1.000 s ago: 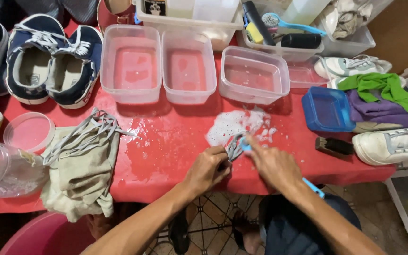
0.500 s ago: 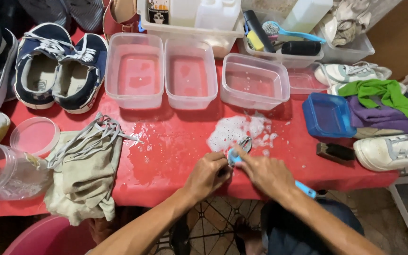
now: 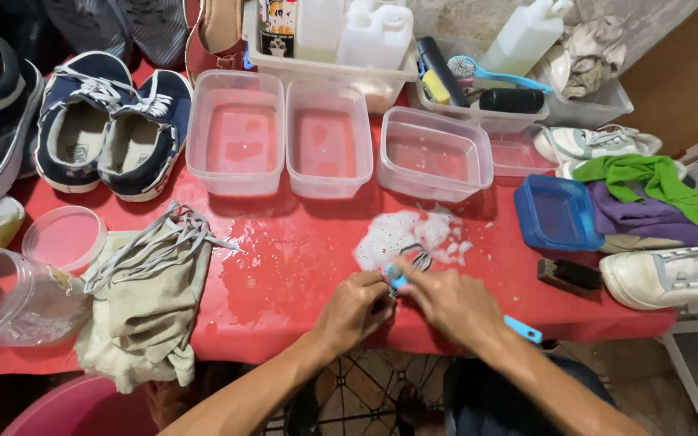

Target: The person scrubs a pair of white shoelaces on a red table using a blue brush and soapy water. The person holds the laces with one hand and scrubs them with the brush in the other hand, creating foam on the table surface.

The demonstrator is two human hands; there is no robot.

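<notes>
Both hands have drawn closer together since the earlier frames, now meeting at the near edge of the red table (image 3: 300,266), low in the middle of the frame. From the head view, the left hand (image 3: 355,311) is curled around a grey shoelace (image 3: 416,260), whose loops poke out above the fingers. The right hand (image 3: 454,303) grips a light blue brush (image 3: 396,277); its head shows between the hands, its handle end sticks out past the wrist, and the middle is hidden under the palm. Soap foam (image 3: 401,234) lies just above them. How much lace sits inside the left fist cannot be made out. At upper centre stand three clear tubs (image 3: 236,137); at left, a beige cloth (image 3: 147,315) with more laces hangs over the edge.
</notes>
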